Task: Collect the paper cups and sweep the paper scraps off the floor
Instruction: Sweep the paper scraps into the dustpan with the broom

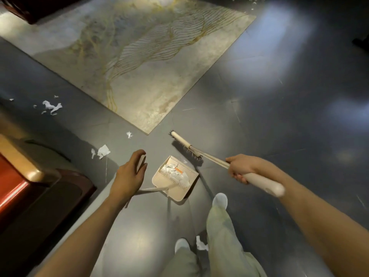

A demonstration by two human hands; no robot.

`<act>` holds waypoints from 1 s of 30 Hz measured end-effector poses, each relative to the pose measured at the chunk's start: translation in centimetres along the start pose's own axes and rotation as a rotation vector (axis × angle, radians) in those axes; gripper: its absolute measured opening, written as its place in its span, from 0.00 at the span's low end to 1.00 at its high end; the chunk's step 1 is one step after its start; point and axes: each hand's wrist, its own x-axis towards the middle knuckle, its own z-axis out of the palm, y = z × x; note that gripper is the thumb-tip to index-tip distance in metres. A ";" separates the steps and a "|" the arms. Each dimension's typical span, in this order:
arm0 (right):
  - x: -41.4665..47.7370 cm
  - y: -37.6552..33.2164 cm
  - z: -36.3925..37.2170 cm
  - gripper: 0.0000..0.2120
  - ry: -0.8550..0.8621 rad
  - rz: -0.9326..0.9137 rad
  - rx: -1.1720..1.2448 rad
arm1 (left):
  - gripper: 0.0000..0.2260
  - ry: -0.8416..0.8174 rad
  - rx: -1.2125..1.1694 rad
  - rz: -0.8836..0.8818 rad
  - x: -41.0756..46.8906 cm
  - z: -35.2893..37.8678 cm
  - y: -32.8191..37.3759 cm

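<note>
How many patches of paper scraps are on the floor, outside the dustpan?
5 scrap patches: one top right, one far left, one by the rug corner, one near the left hand, one between the legs. More may be hidden.

Glossy dark floor (259,96), matt cream plastic dustpan (191,174), crumpled white paper scraps (103,151).

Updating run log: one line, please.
right hand grips broom | left hand at dustpan handle, grip unclear | dustpan holds scraps | floor scraps unswept
</note>
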 end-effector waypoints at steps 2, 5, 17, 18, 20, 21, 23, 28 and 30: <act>1.0 1.4 4.0 0.19 0.066 -0.011 -0.046 | 0.14 0.004 -0.016 -0.035 -3.2 -1.6 -1.3; 2.1 3.3 8.7 0.16 0.120 0.006 -0.120 | 0.14 -0.004 -0.027 -0.074 -7.6 -3.7 -3.3; 5.0 3.6 14.4 0.17 -0.081 0.126 -0.352 | 0.14 -0.035 0.001 -0.261 -13.4 -3.3 -9.6; 4.8 3.3 14.4 0.18 -0.092 0.133 -0.374 | 0.14 -0.033 0.001 -0.261 -12.9 -3.1 -9.7; 4.3 2.9 14.5 0.20 -0.122 0.128 -0.413 | 0.14 -0.030 0.006 -0.257 -12.0 -3.0 -9.9; 3.8 2.6 14.7 0.20 -0.128 0.121 -0.435 | 0.14 -0.025 0.008 -0.255 -11.7 -3.0 -10.0; 3.2 2.7 15.4 0.22 -0.159 0.126 -0.436 | 0.15 -0.026 0.020 -0.252 -11.3 -3.1 -9.8; 1.4 3.0 16.7 0.21 -0.358 0.222 -0.215 | 0.16 -0.025 0.045 -0.266 -11.4 -3.7 -9.9; 0.6 2.8 16.4 0.23 -0.436 0.255 -0.100 | 0.16 -0.033 0.047 -0.267 -11.7 -3.9 -10.1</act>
